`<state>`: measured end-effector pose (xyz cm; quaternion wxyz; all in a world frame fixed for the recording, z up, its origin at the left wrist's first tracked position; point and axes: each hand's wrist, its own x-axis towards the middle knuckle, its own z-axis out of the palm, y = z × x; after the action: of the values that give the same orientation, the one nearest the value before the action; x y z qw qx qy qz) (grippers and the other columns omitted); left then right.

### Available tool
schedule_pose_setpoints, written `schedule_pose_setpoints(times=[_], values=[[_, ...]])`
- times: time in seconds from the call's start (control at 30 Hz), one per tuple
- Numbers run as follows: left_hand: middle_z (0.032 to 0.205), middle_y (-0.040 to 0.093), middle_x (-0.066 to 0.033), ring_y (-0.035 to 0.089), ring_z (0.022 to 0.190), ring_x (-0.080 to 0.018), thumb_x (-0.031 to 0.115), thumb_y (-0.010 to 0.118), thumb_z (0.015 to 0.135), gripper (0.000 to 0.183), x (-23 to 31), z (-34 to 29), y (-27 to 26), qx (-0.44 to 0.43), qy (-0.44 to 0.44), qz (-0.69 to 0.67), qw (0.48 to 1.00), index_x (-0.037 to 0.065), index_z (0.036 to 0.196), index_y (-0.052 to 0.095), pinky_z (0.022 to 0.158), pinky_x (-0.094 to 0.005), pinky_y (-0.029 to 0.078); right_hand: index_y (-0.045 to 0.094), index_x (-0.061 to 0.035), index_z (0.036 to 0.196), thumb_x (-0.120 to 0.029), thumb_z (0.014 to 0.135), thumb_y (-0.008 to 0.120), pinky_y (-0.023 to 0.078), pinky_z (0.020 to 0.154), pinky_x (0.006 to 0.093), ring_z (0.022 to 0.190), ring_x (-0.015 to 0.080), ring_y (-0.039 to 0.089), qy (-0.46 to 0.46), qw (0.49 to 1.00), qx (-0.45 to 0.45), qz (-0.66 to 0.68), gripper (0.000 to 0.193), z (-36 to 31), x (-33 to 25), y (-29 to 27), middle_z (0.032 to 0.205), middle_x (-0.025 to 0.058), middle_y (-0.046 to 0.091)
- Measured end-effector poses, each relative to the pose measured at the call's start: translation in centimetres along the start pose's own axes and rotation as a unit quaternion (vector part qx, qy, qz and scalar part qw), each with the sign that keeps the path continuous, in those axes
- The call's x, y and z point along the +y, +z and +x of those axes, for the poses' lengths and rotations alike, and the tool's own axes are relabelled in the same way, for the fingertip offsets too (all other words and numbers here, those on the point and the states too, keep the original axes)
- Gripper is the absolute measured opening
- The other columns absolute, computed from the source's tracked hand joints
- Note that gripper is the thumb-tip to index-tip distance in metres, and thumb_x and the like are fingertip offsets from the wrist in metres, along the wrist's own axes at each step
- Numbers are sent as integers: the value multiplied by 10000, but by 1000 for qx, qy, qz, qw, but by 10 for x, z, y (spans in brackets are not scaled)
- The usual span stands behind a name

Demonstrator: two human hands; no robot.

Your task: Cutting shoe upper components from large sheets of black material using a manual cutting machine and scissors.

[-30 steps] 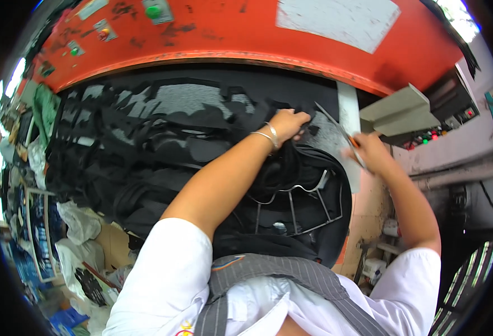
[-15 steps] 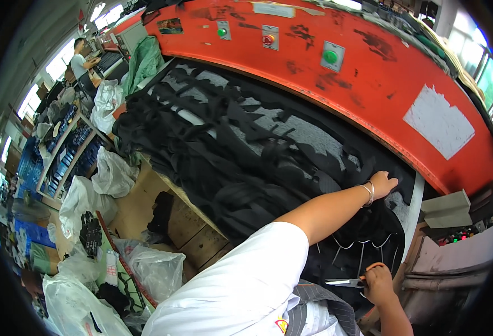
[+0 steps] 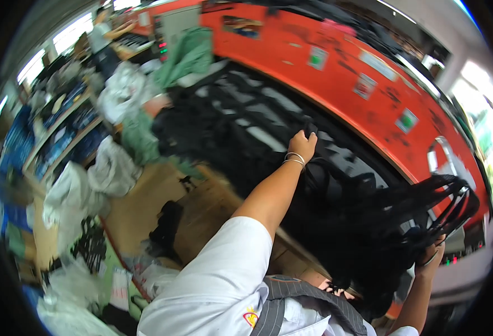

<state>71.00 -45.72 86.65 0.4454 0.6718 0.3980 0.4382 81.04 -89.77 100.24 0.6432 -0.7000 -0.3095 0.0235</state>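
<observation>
Long black fabric scraps (image 3: 341, 224) with cut-out gaps lie in a tangled heap along the machine bed. My left hand (image 3: 302, 147), with bracelets at the wrist, is closed on a black scrap near the middle of the heap. At the right, my right hand (image 3: 430, 259) is raised and closed, with a bundle of black strips (image 3: 442, 193) looping up above it. It seems to keep the scissors in its grip, though motion blur and the strips hide most of them. Grey bed surface shows through gaps in the fabric.
A red machine panel (image 3: 336, 78) with buttons runs along the far side. Green cloth (image 3: 187, 56) hangs at its left end. White sacks (image 3: 114, 168), a shelf rack (image 3: 61, 131) and plastic bags crowd the left floor. A person (image 3: 103, 39) stands at the far left.
My left hand has moved left and away along the heap, onto another scrap. My right hand has risen, lifting black strips that now loop above it. The view has shifted and blurred.
</observation>
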Motion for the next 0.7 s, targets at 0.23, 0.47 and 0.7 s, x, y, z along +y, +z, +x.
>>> schedule_pose_setpoints(times=[0.23,0.47,0.7], values=[[791,649,-145,641,724,-291,181,496,854,230,-78,87,-282,156,169,528,817,78,717,650,578,-429,532,548,4,926,18,755,592,460,763,391,850,354,573,-245,835,42,-490,178,80,18,120,883,174,582],[907,616,-308,579,850,-491,418,501,880,498,-96,138,-390,304,27,294,906,-72,920,580,764,-512,451,535,-23,933,0,719,590,438,811,436,871,346,598,-192,791,71,-577,222,103,132,112,836,187,628],[1095,576,-209,558,1048,-358,337,661,717,557,-79,238,-335,158,72,432,885,42,1168,520,891,-470,435,553,-21,715,-72,631,757,456,694,448,781,376,593,-113,776,0,-620,226,107,150,133,758,191,605]])
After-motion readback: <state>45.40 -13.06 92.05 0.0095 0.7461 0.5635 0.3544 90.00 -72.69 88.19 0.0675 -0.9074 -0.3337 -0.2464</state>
